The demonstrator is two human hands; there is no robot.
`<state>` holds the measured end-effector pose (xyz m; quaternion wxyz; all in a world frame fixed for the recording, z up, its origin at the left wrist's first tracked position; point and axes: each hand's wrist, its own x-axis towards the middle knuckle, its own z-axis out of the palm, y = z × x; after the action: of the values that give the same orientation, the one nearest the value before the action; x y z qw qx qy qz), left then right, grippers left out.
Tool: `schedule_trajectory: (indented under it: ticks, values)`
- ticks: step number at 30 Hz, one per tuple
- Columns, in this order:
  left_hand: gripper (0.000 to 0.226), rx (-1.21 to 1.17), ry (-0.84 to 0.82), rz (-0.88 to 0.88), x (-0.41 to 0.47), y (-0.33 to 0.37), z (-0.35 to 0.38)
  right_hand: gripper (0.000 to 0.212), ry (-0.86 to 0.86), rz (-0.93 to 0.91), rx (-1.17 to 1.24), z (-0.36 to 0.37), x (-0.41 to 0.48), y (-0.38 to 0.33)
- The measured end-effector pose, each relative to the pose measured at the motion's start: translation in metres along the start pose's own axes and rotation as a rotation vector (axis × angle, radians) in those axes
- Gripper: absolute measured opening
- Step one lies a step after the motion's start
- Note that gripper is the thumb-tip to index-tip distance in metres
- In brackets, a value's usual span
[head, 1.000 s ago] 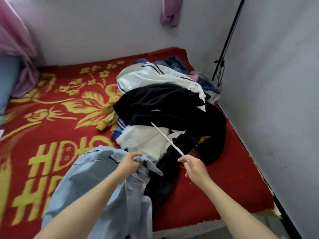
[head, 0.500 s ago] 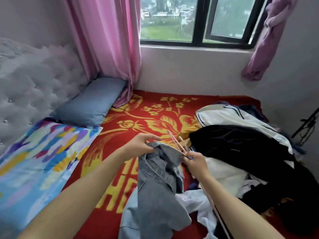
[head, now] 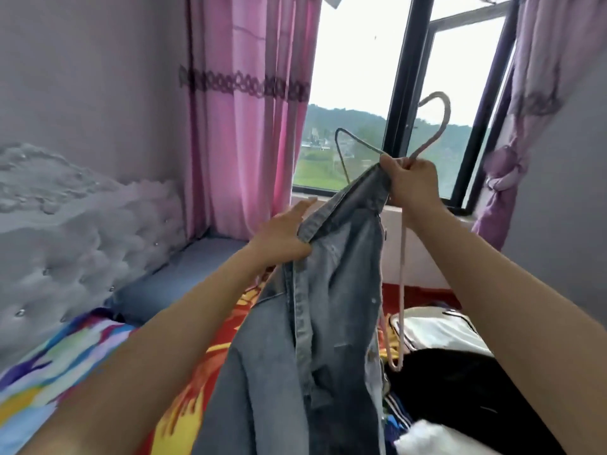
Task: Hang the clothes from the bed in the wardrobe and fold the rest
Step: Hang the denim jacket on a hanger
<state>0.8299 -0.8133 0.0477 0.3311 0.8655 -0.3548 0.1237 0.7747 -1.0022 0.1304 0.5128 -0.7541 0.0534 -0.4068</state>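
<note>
A light blue denim jacket [head: 328,323] hangs in the air in front of me, above the bed. My right hand [head: 412,183] grips the neck of a pale pink hanger [head: 438,123] together with the jacket's collar. The hanger's hook points up against the window, and one arm of it runs down beside the jacket. My left hand [head: 282,236] pinches the jacket's front edge lower down, with its fingers stretched out. A heap of clothes [head: 440,362], black and white ones on top, lies on the bed at the lower right.
The red and yellow bedspread [head: 197,382] lies below. A grey-blue pillow [head: 177,287] and a multicoloured pillow [head: 56,362] rest by the tufted headboard [head: 72,244]. Pink curtains [head: 249,110] and a dark-framed window [head: 404,93] stand ahead, a tied purple curtain [head: 512,165] at right.
Both hands have lifted the jacket and hanger from bed level up in front of the window. The camera view has tilted upward. The hanger now stands hook-up in my right hand.
</note>
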Motion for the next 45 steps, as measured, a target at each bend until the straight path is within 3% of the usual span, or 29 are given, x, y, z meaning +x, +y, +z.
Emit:
schedule_trajectory:
  ticks: [6, 10, 12, 14, 19, 22, 25, 27, 30, 32, 38, 40, 42, 44, 45]
  values:
    - [0.058, 0.088, 0.187, -0.185, -0.012, -0.029, 0.023, 0.044, 0.099, -0.048, -0.005, 0.016, 0.013, -0.014]
    - [0.014, 0.024, 0.262, -0.25, -0.019, -0.044, 0.037, 0.043, 0.096, -0.034, -0.075, 0.028, 0.007, 0.005]
    - [0.036, -0.066, 0.278, -0.293, -0.02, -0.054, 0.038, 0.041, 0.077, -0.031, -0.111, 0.026, 0.005, 0.016]
    - [0.042, -0.219, 0.284, -0.339, -0.02, -0.058, 0.034, 0.042, 0.049, -0.033, -0.146, 0.02, 0.004, 0.025]
    - [0.03, -0.597, 0.052, -0.273, -0.02, -0.064, 0.012, 0.04, 0.032, 0.051, -0.103, -0.01, 0.007, 0.048]
    - [0.029, -0.63, -0.029, -0.206, -0.021, -0.067, -0.005, 0.042, -0.031, 0.101, -0.176, -0.03, 0.007, 0.066]
    - [0.031, -0.503, -0.041, -0.221, -0.02, -0.065, 0.003, 0.044, -0.029, 0.165, -0.219, -0.04, 0.002, 0.09]
    - [0.05, -0.321, -0.034, -0.218, -0.027, -0.066, 0.024, 0.044, 0.01, 0.208, -0.198, -0.041, -0.001, 0.101]
    - [0.094, 0.318, -0.036, -0.09, -0.043, -0.073, 0.069, 0.043, 0.075, 0.228, -0.165, -0.041, -0.001, 0.108]
    - [0.102, 0.59, -0.024, -0.032, -0.048, -0.077, 0.091, 0.042, 0.088, 0.241, -0.143, -0.042, 0.002, 0.11]
    - [0.029, 0.525, 0.068, -0.273, -0.06, -0.101, 0.111, 0.033, 0.19, 0.327, -0.01, -0.063, 0.009, 0.125]
    - [0.028, 0.473, 0.07, -0.427, -0.073, -0.109, 0.119, 0.033, 0.226, 0.363, 0.02, -0.071, 0.013, 0.133]
    - [0.021, 0.19, 0.117, -0.564, -0.081, -0.113, 0.126, 0.035, 0.259, 0.383, -0.005, -0.078, 0.018, 0.145]
    - [0.014, 0.008, 0.162, -0.55, -0.084, -0.11, 0.131, 0.036, 0.28, 0.396, -0.073, -0.085, 0.02, 0.161]
    - [0.025, -0.003, 0.172, -0.496, -0.083, -0.107, 0.132, 0.036, 0.292, 0.407, -0.114, -0.088, 0.019, 0.17]
